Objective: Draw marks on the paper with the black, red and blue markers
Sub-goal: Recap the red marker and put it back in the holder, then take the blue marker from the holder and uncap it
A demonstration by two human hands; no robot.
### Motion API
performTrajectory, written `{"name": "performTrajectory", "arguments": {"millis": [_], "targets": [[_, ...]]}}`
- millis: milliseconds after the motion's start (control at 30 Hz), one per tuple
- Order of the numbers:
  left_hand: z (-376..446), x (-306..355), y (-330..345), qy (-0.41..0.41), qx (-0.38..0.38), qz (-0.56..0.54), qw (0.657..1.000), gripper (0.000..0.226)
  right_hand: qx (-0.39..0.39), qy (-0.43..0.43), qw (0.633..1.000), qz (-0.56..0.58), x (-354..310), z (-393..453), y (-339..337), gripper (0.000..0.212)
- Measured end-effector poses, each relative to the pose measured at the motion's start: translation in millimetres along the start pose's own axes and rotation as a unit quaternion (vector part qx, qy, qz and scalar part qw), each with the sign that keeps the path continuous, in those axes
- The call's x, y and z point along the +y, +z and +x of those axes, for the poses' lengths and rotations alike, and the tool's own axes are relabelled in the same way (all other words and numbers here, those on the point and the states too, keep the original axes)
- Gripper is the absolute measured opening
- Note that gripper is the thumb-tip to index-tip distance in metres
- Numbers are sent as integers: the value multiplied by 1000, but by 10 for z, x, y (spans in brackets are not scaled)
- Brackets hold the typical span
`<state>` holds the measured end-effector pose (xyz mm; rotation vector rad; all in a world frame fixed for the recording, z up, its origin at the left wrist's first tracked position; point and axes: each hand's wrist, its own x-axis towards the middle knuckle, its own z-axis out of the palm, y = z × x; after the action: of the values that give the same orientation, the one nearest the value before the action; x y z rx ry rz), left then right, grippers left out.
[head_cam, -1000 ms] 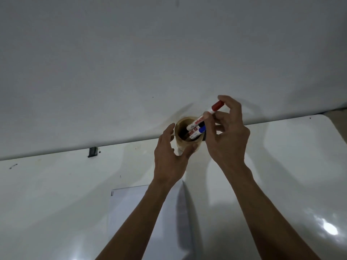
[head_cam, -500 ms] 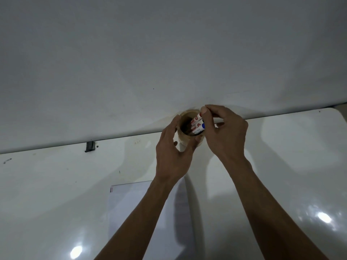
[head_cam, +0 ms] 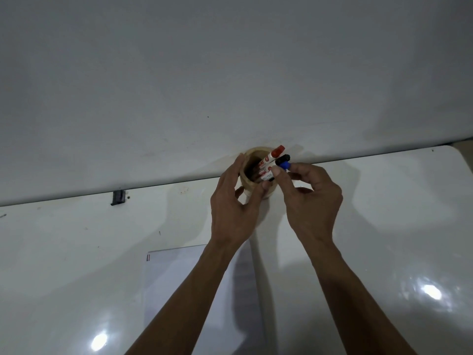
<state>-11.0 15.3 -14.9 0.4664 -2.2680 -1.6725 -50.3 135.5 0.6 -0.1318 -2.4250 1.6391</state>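
Observation:
A tan round cup point(head_cam: 252, 152) stands at the table's far edge against the wall. In it lean the red marker point(head_cam: 277, 151), the black marker point(head_cam: 283, 158) and the blue marker point(head_cam: 284, 165), caps up and to the right. My left hand point(head_cam: 234, 208) wraps the cup from the left and front. My right hand point(head_cam: 311, 201) is just right of the cup, thumb and forefinger slightly apart on either side of the blue cap, holding nothing. A white sheet of paper point(head_cam: 176, 283) lies near me, partly under my left forearm, with small marks point(head_cam: 148, 257) at its top-left corner.
The glossy white table point(head_cam: 384, 226) meets a plain grey wall point(head_cam: 230, 73) right behind the cup. A small dark clip point(head_cam: 118, 197) sits at the wall line on the left. The table's rounded corner point(head_cam: 458, 155) is at the far right.
My right hand lowered the red marker into the cup beside the other two, let it go and drew back down and to the right. My left hand kept its hold on the cup.

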Motion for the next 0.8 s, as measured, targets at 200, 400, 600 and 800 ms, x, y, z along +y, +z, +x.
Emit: {"name": "performTrajectory", "arguments": {"millis": [200, 400, 600, 800], "targets": [[-14, -10, -4, -3, -3, -7, 1000, 60, 1, -3, 1000, 18, 34, 7, 16, 16], [-19, 65, -21, 2, -8, -8, 1000, 59, 25, 27, 993, 111, -187, 53, -126, 13], [-44, 115, -80, -36, -23, -1, 999, 62, 52, -65, 968, 238, -704, 120, -439, 11], [-237, 369, -511, -87, 34, -10, 996, 48, -30, -45, 981, 186, -933, -138, -535, 9]]}}
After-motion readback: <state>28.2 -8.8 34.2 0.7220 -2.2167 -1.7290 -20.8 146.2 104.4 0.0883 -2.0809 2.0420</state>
